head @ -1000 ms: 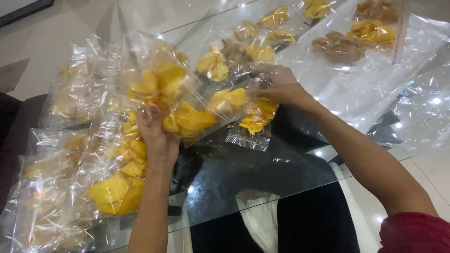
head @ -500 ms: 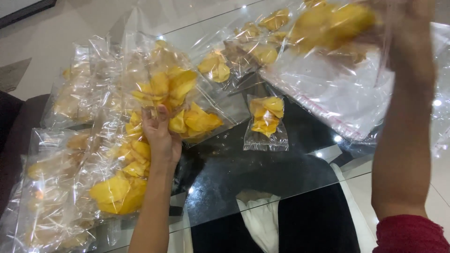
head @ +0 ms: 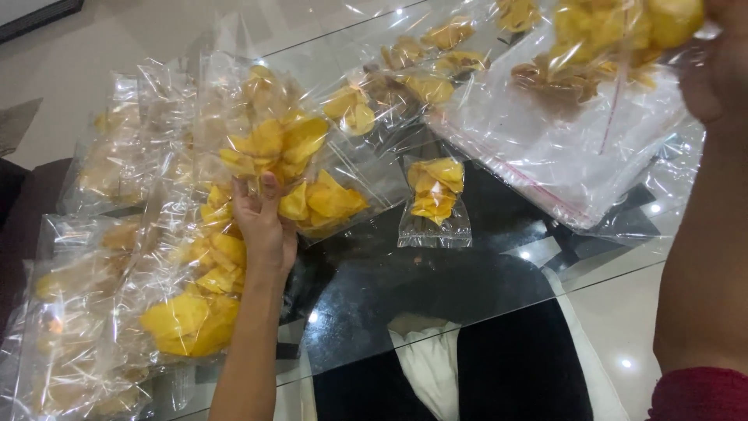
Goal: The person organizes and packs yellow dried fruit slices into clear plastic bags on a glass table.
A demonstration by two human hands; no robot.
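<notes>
item: left hand (head: pixel 265 226), fingers curled up around a clear cellophane packet of yellow chips (head: pixel 273 144), gripping it from below; the packet stands tilted above the left part of the glass worktop (head: pixel 467 288).

item: right hand (head: pixel 721 66), raised at the upper right edge of the view, closed on the top of a large clear bag of yellow chips (head: pixel 576 117); the chips bunch near the hand and the bag's loose lower part hangs down to the worktop. the fingers are partly cut off by the frame edge.

item: small filled chip packet (head: pixel 435 204), lying alone on the dark glass near the middle, apart from both hands, between the held packet and the large bag.

item: second filled packet (head: pixel 327 203), just right of the left hand, touching the held packet.

item: heap of filled cellophane packets (head: pixel 117 265), overlapping one another along the left side of the worktop, beside and below the left forearm.

item: further packets (head: pixel 405 74) in a row along the far edge of the worktop, behind the small packet.

item: red sleeve (head: pixel 697 394) at the lower right corner, on the right arm.

item: white cloth (head: pixel 425 366), seen through the glass below the worktop.
</notes>
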